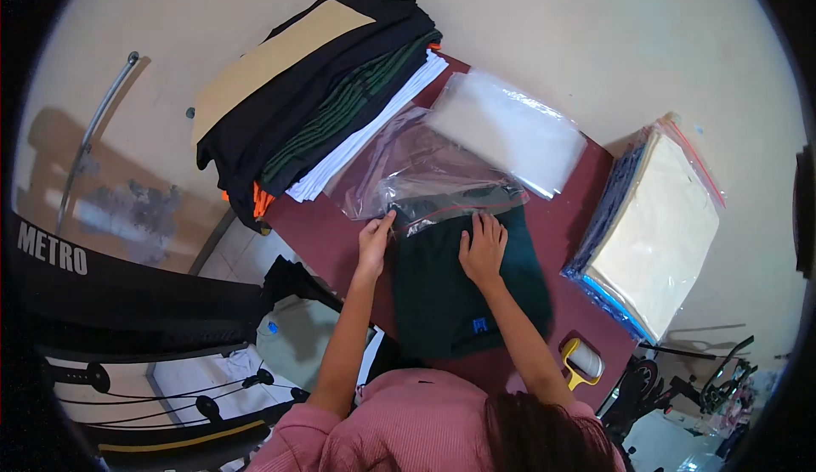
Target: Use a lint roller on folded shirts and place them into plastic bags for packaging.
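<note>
A folded dark green garment [440,293] with a small blue mark lies before me on the dark red table [574,319]. A clear plastic bag [440,166] with a red seal line overlaps the garment's far edge. My left hand [376,242] pinches the bag's near left corner between thumb and finger. My right hand [484,246] rests on the garment, its fingertips at the red line of the bag's mouth; whether they grip the film, I cannot tell.
Beyond the bag lies a stack of clear bags [510,134]. Folded dark, green and white garments [319,109] are piled at the far left, cardboard [274,64] on top. Bagged garments [656,230] stand stacked at the right, with a yellow-handled lint roller [583,360] nearer me.
</note>
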`<action>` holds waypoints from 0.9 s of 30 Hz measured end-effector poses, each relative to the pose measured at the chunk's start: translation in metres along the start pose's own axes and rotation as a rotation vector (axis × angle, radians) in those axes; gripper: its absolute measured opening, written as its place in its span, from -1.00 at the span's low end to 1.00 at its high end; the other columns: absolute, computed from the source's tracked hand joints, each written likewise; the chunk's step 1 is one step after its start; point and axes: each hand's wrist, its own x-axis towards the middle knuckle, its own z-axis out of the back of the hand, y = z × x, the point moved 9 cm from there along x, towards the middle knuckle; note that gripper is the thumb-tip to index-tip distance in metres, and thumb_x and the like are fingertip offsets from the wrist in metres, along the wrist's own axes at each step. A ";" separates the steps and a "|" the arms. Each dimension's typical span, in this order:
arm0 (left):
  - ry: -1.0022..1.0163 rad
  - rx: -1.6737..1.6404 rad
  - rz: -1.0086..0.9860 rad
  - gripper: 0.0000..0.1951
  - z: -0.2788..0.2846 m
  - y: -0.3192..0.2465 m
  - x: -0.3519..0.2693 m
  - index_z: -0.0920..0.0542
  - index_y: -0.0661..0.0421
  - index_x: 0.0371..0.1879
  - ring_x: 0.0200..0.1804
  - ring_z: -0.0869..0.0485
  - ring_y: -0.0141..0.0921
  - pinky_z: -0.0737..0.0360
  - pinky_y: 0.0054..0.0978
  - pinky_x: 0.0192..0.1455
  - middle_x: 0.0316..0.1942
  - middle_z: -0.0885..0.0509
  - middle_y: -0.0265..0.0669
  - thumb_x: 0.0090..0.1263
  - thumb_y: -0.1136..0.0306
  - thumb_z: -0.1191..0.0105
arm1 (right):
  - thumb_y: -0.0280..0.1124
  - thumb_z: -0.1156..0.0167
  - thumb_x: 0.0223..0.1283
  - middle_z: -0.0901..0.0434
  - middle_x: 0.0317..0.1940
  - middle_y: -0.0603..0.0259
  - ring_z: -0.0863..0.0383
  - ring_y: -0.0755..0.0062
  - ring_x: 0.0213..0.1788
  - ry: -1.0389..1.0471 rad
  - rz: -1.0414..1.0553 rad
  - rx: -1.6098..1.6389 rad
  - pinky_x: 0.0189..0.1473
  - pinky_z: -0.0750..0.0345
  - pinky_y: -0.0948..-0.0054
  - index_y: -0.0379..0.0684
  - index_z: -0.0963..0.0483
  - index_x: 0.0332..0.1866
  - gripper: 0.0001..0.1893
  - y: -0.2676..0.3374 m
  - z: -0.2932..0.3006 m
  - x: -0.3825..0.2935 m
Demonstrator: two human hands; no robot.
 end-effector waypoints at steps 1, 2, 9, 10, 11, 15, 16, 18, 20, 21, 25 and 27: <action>-0.030 -0.122 0.066 -0.69 0.002 0.005 0.004 -0.52 0.16 -0.41 -0.59 -0.32 -0.65 -0.18 -0.70 -0.59 -0.67 -0.35 -0.54 0.19 0.13 -0.17 | -0.25 0.02 0.17 -0.27 0.13 0.02 -0.19 0.06 0.20 0.005 0.003 0.005 0.21 -0.05 0.03 -0.23 -0.31 0.12 -0.56 0.005 -0.003 0.000; -0.038 -0.121 0.066 -0.69 0.004 0.004 0.006 -0.52 0.16 -0.41 -0.59 -0.32 -0.65 -0.18 -0.70 -0.59 -0.67 -0.35 -0.54 0.19 0.13 -0.17 | -0.23 0.03 0.17 -0.24 0.17 0.03 -0.15 0.05 0.24 0.046 0.091 0.014 0.24 -0.01 0.01 -0.17 -0.31 0.13 -0.57 0.016 -0.009 -0.001; 0.083 -0.041 0.106 -0.75 -0.004 0.013 0.007 -0.55 0.18 -0.26 -0.29 -0.56 -0.55 -0.46 -0.62 -0.21 -0.32 -0.62 -0.37 0.14 0.33 -0.23 | -0.08 0.01 0.15 -0.24 0.23 0.14 -0.12 0.08 0.30 0.239 0.472 0.098 0.30 0.04 0.02 0.00 -0.35 0.13 -0.55 0.063 -0.035 0.015; 0.068 -0.037 0.120 -0.77 -0.007 0.009 0.004 -0.58 0.15 -0.27 -0.28 -0.55 -0.56 -0.45 -0.63 -0.21 -0.31 -0.62 -0.41 0.14 0.35 -0.23 | -0.09 0.01 0.15 -0.25 0.22 0.14 -0.12 0.07 0.30 0.306 0.510 0.134 0.30 0.04 0.03 -0.01 -0.36 0.12 -0.56 0.064 -0.046 0.018; 0.071 -0.034 0.118 -0.77 -0.010 0.011 0.004 -0.58 0.15 -0.27 -0.28 -0.55 -0.56 -0.45 -0.63 -0.21 -0.31 -0.62 -0.41 0.14 0.35 -0.23 | -0.09 0.00 0.15 -0.25 0.22 0.13 -0.12 0.06 0.30 0.373 0.548 0.170 0.30 0.03 0.05 -0.03 -0.36 0.11 -0.56 0.065 -0.055 0.021; 0.024 -0.006 0.095 -0.79 -0.005 0.011 0.001 -0.58 0.13 -0.29 -0.31 -0.53 -0.59 -0.43 -0.65 -0.22 -0.33 -0.61 -0.44 0.13 0.36 -0.24 | -0.17 -0.02 0.15 -0.19 0.24 0.03 -0.10 -0.01 0.29 0.063 0.319 0.084 0.32 0.04 0.07 -0.09 -0.32 0.13 -0.56 0.013 -0.025 0.076; 0.039 0.001 0.085 -0.79 -0.007 0.011 0.000 -0.58 0.13 -0.29 -0.31 -0.53 -0.59 -0.43 -0.65 -0.23 -0.33 -0.61 -0.44 0.13 0.36 -0.24 | -0.20 -0.02 0.15 -0.17 0.25 -0.01 -0.09 -0.04 0.30 -0.019 0.240 -0.013 0.32 0.03 0.07 -0.11 -0.27 0.19 -0.51 -0.008 -0.017 0.080; 0.098 0.023 0.053 -0.77 -0.011 0.011 -0.002 -0.57 0.16 -0.29 -0.31 -0.53 -0.58 -0.44 -0.64 -0.24 -0.33 -0.61 -0.43 0.12 0.34 -0.25 | -0.21 -0.03 0.15 -0.13 0.26 -0.05 -0.07 -0.07 0.30 0.013 0.173 0.069 0.33 0.07 0.04 -0.16 -0.17 0.24 -0.45 -0.034 -0.013 0.074; 0.121 0.104 0.065 -0.74 -0.012 0.016 -0.002 -0.57 0.18 -0.28 -0.31 -0.54 -0.57 -0.44 -0.63 -0.24 -0.33 -0.61 -0.42 0.10 0.32 -0.26 | -0.22 -0.03 0.15 -0.09 0.27 -0.10 -0.04 -0.10 0.30 0.053 0.104 0.145 0.33 0.11 0.02 -0.21 -0.07 0.30 -0.38 -0.050 -0.012 0.058; 0.130 0.182 0.077 -0.70 -0.010 0.020 -0.006 -0.56 0.20 -0.27 -0.31 -0.54 -0.56 -0.44 -0.63 -0.24 -0.33 -0.61 -0.40 0.09 0.30 -0.27 | -0.22 -0.03 0.15 -0.07 0.28 -0.13 -0.02 -0.12 0.31 0.044 0.044 0.203 0.33 0.14 0.02 -0.26 -0.01 0.31 -0.34 -0.052 -0.002 0.043; 0.359 0.267 0.202 -0.62 -0.039 0.030 -0.050 -0.55 0.24 -0.22 -0.22 -0.53 -0.50 -0.44 -0.57 -0.13 -0.28 -0.60 -0.33 0.08 0.24 -0.27 | -0.18 -0.01 0.16 -0.02 0.29 -0.15 0.07 -0.13 0.35 0.066 -0.283 0.185 0.33 0.23 -0.01 -0.36 0.06 0.31 -0.29 -0.084 0.033 -0.042; 0.424 0.289 0.270 -0.62 -0.045 0.037 -0.069 -0.54 0.26 -0.19 -0.18 -0.52 -0.48 -0.42 -0.55 -0.08 -0.24 -0.59 -0.31 0.10 0.25 -0.24 | -0.16 0.00 0.16 -0.01 0.31 -0.12 0.10 -0.11 0.36 0.111 -0.382 0.096 0.31 0.25 -0.08 -0.33 0.04 0.31 -0.30 -0.079 0.049 -0.077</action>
